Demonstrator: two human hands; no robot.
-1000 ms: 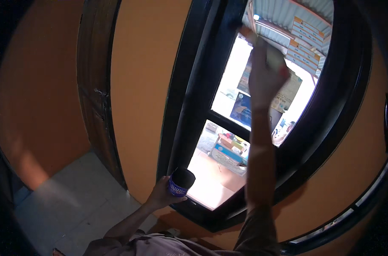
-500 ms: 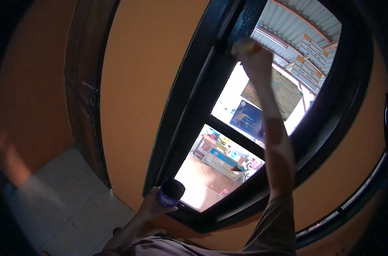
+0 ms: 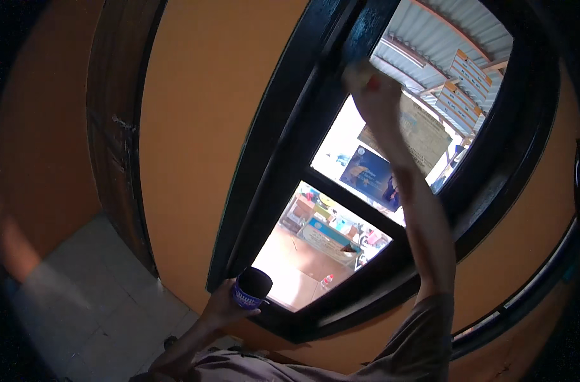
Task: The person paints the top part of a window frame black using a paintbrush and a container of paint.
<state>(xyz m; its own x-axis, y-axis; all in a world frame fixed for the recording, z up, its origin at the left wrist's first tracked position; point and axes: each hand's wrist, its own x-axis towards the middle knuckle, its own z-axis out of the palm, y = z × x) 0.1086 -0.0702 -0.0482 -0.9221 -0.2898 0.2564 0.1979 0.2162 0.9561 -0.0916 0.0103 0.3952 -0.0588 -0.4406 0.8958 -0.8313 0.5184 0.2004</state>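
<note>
My left hand (image 3: 221, 305) is wrapped around a small blue-purple paint can (image 3: 246, 299), held upright near the window's lower left corner. The can's mouth faces up, and its inside looks dark. Raised high, my right hand (image 3: 379, 99) is closed on a paintbrush (image 3: 353, 71), blurred by motion, with a red spot by the fingers. The brush is at the inner left edge of the black window frame (image 3: 280, 153). Above it, the frame has a wet-looking, bluish shine. The bristles cannot be made out clearly.
Orange wall (image 3: 200, 114) borders the frame, with a dark wooden door (image 3: 114, 127) further left. Pale floor tiles (image 3: 105, 299) lie below. Glass panes show a blue poster (image 3: 369, 178), signs and a cluttered table beyond. A second dark frame (image 3: 525, 305) curves at the right.
My right hand and the brush have moved slightly down along the frame. The whole view has shifted a little. My left hand still holds the can in about the same place.
</note>
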